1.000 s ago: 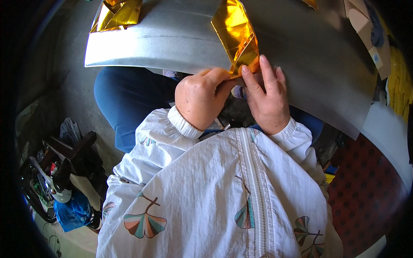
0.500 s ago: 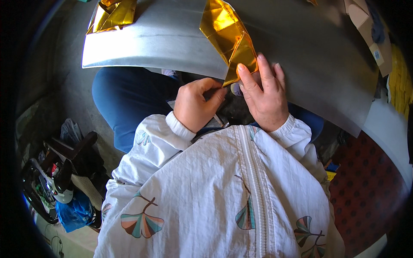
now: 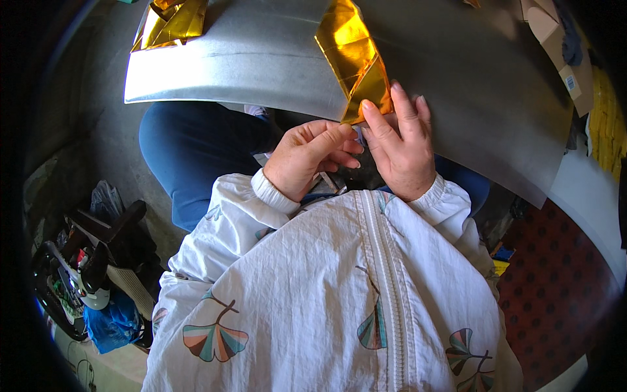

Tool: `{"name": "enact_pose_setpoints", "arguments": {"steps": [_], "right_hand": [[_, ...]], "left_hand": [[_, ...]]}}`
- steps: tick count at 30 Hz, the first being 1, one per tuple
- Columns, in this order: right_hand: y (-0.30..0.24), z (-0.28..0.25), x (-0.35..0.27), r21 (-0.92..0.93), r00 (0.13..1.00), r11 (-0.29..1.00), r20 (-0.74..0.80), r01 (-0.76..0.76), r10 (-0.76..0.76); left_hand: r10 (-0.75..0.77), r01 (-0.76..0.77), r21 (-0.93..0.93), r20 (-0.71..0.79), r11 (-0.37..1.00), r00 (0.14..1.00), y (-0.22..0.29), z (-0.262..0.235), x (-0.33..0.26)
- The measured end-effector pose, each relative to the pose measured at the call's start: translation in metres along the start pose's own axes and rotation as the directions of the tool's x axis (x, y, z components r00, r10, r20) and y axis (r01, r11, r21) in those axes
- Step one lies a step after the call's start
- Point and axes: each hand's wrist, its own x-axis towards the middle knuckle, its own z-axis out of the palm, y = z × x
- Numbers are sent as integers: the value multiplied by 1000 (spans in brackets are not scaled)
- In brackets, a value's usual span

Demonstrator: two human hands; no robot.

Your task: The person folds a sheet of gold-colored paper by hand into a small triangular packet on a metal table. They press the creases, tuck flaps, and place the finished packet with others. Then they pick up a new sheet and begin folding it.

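Note:
A folded strip of shiny gold foil paper (image 3: pixel 356 55) lies at the near edge of the grey metal sheet (image 3: pixel 470 98), with diagonal creases and a short, blunt lower end. My left hand (image 3: pixel 307 153) pinches its lower left corner between thumb and forefinger; the other fingers curl loosely below. My right hand (image 3: pixel 403 147) rests at the lower right, fingers stretched and spread. One fingertip presses on the foil while another lies along its right edge. The underside of the lower end is hidden.
Another folded gold foil piece (image 3: pixel 176 26) lies at the sheet's far left. Cardboard (image 3: pixel 548 39) stands at the far right, near yellow material (image 3: pixel 607 130). My knee (image 3: pixel 186 153) is under the sheet. A dark chair-like frame (image 3: pixel 108 225) and blue bag (image 3: pixel 114 323) are at left.
The foil's pointed lower end now looks turned up and blunt, and the strip has shifted slightly right. My left hand has rolled over, its thumb now on top at the corner. My right hand barely moved.

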Motion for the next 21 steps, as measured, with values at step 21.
{"name": "enact_pose_setpoints", "arguments": {"steps": [21], "right_hand": [[0,3,1,-29,994,999,-100,38,-41]], "left_hand": [[-18,7,-56,-192,998,981,3,21,-3]]}}
